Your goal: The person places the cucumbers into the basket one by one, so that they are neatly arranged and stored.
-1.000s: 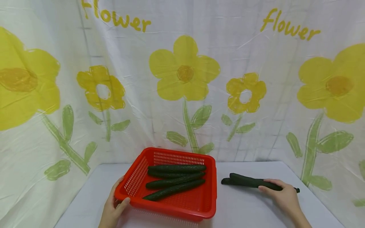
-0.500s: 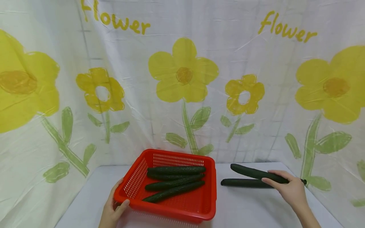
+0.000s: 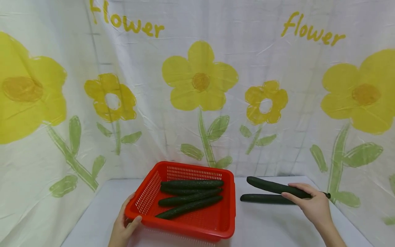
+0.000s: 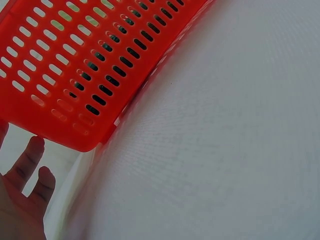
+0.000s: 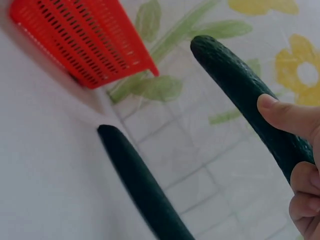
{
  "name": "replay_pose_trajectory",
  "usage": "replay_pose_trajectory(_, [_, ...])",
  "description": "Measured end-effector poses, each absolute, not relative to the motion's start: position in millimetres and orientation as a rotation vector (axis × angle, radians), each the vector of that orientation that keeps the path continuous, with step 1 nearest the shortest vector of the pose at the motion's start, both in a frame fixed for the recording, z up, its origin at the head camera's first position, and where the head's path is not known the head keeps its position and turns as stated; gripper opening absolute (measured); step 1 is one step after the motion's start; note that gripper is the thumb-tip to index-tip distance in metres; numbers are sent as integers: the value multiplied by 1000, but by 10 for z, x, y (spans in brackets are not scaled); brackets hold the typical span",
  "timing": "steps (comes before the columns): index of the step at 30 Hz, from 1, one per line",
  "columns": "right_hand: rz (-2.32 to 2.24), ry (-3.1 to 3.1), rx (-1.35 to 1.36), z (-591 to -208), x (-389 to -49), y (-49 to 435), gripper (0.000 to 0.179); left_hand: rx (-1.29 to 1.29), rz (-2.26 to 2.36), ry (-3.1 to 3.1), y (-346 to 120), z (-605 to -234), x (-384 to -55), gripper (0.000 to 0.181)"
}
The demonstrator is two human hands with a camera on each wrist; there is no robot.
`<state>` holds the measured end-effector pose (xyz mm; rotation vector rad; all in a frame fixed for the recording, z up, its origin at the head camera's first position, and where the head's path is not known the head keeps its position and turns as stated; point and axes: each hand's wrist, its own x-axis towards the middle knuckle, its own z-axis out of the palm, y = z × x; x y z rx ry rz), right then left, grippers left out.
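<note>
My left hand [image 3: 124,223] grips the near left corner of a red plastic basket [image 3: 185,224], thumb on the rim and fingers at its outer side. Several dark green cucumbers [image 3: 191,200] lie side by side in the basket. Right of it, my right hand [image 3: 314,204] holds a cucumber [image 3: 268,185] raised above the table, its far end pointing left and slightly up. Beneath that one, another cucumber [image 3: 262,198] lies on the table, its right end hidden behind my hand. In the right wrist view the thumb [image 5: 287,116] presses along the held cucumber [image 5: 235,75], with fingers curled below.
A white table [image 3: 259,226] carries everything. Behind it hangs a white curtain [image 3: 148,137] printed with yellow flowers, close to the table's back edge. The basket's slotted wall [image 4: 95,65] rises beside my left hand.
My right hand has lifted one cucumber off the other, up and slightly right, and now holds it nearly still. The left hand and basket have stayed in place.
</note>
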<state>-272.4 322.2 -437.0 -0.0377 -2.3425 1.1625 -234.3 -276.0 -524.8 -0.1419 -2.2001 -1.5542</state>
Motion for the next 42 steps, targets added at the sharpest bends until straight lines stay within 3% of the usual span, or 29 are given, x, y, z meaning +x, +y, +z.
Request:
replay_pose_trajectory(21, [1469,-2420,50,-4407,-3138,2369,56,-146,-1551,-2180,-2766,-5286,-2311,73])
replay_pose_trajectory(33, [1714,-2343,245,-4273,-3313,1712,46,-127,-1561,-2197,-2731,-5253,-2309,73])
replay_pose_trajectory(42, [1654,-2378,459,-4068,-3399,1278,37,-105,-1587,-2196,-2738,-5222,-2318,72])
